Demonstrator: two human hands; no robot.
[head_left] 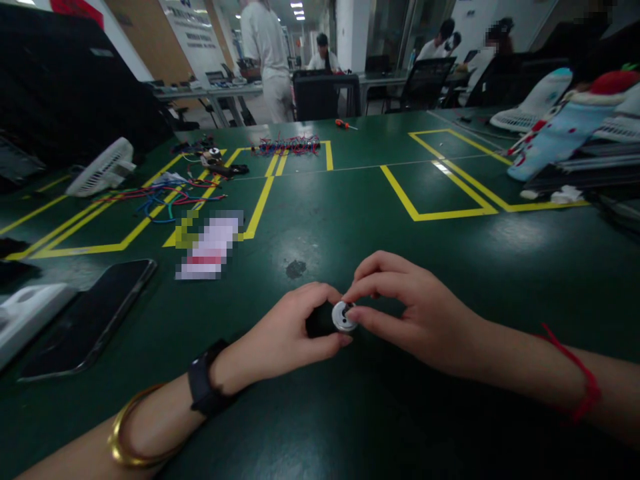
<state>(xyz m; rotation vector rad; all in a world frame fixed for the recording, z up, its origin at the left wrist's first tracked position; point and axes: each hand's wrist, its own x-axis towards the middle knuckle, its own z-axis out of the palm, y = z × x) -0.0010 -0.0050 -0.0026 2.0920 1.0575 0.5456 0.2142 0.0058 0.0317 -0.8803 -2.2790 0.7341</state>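
Low over the green table (350,220), both my hands meet on a small black cylinder with a silver round end (343,317), perhaps a small motor. My left hand (290,333) wraps its fingers around the black body. My right hand (415,310) pinches the silver end with thumb and fingertips. A black watch and a gold bangle sit on my left wrist, a red string on my right.
A dark phone (90,320) and a white box (25,313) lie at the left. Coloured wires (165,197), a white fan (103,167), small parts and a screwdriver (345,125) lie farther back. White fans and bundles are stacked at right (560,127). Several people are behind.
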